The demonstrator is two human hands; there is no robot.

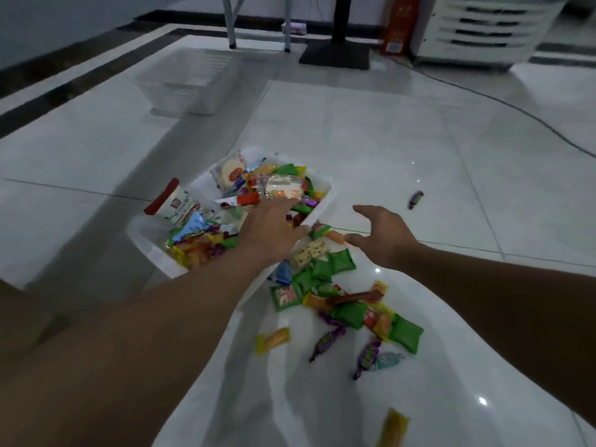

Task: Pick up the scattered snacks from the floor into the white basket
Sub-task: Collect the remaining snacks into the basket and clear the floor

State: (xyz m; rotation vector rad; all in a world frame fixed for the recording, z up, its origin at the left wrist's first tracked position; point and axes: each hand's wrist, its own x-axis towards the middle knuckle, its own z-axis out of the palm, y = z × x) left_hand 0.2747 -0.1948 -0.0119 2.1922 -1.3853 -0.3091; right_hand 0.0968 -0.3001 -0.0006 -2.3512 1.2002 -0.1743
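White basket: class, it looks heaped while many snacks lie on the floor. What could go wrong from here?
1. The white basket is piled high, and the red-topped packet leans over its rim, so adding more may spill snacks back out.
2. The purple candy lies apart from the pile, and the yellow packet sits at the view's bottom edge; either could be missed.

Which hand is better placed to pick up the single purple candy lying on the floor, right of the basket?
Probably the right hand: it is open above the floor, close to the purple candy. The left hand is over the white basket, farther away.
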